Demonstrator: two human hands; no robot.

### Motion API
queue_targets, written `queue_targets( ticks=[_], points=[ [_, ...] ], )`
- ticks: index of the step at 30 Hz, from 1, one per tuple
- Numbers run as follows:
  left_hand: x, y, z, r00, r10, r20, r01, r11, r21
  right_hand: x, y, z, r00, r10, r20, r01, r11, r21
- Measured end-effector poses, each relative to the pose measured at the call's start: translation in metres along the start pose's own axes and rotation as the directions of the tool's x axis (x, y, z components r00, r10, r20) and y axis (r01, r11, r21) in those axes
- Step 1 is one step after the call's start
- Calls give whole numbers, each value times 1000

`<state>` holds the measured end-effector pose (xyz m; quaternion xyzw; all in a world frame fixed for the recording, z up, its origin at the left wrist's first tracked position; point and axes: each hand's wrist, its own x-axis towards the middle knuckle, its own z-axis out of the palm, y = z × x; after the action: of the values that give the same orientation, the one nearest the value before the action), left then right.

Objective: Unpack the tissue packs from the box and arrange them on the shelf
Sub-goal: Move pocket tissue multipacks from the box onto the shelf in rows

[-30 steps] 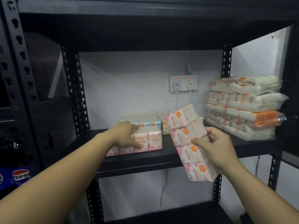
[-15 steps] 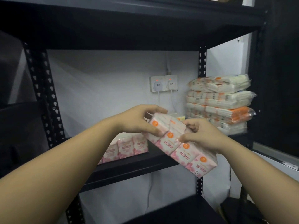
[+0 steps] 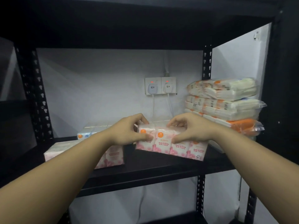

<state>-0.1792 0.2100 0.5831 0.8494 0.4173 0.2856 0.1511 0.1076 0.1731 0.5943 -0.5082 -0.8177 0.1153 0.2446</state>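
Left hand [image 3: 127,132] and right hand [image 3: 192,130] each grip an end of the rose tissue pack [image 3: 169,143], on the shelf [image 3: 153,172] set back from its front edge; bare board separates it from the pink packs [image 3: 113,156] at left.

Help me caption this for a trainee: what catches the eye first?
Both hands, left and right, grip a pink tissue pack at the middle of the black shelf. To the right rises a tall stack of white and orange packs. On the wall behind, two sockets glow red.
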Motion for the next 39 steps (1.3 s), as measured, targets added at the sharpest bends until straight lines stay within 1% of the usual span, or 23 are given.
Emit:
queue_targets(
  ticks=[2,5,6,8,11,13,15,18,20,24,31,34,36,39],
  points=[
    [3,0,4,999,-41,23,38,991,127,13,6,1,997,-27,67,31,997,-66],
    [4,-3,9,988,-122,90,81,924,373,25,14,9,986,-71,152,92,987,-131],
    [1,-4,8,983,-149,109,93,910,405,27,16,11,982,-86,170,111,983,-145],
    [-7,-10,0,976,-184,117,122,905,408,28,20,14,979,-102,177,137,971,-195],
    [-29,-28,-23,966,-243,88,177,869,463,29,21,20,983,-112,144,150,945,-291],
    [-47,-41,-32,959,-272,84,192,836,514,28,18,33,984,-143,109,171,932,-320],
    [-62,-48,-31,965,-253,60,185,831,524,27,14,48,984,-164,70,179,915,-361],
    [-66,-53,-25,974,-224,-13,198,828,524,30,12,61,982,-188,13,174,876,-450],
    [-64,-55,-25,971,-235,-42,223,827,517,36,13,63,978,-209,-3,185,874,-449],
    [-62,-58,-25,971,-234,-49,225,827,515,53,16,66,973,-229,21,213,865,-454],
    [-60,-57,-24,979,-200,-50,195,820,539,72,15,68,976,-214,45,210,856,-473],
    [-61,-54,-27,982,-191,-15,169,826,538,71,14,68,980,-195,35,187,855,-483],
    [-66,-54,-36,979,-204,13,164,820,548,69,5,72,978,-206,-12,176,864,-472],
    [-81,-56,-60,965,-257,-47,246,834,494,65,-21,86,955,-279,-106,215,889,-404]
  ],
)
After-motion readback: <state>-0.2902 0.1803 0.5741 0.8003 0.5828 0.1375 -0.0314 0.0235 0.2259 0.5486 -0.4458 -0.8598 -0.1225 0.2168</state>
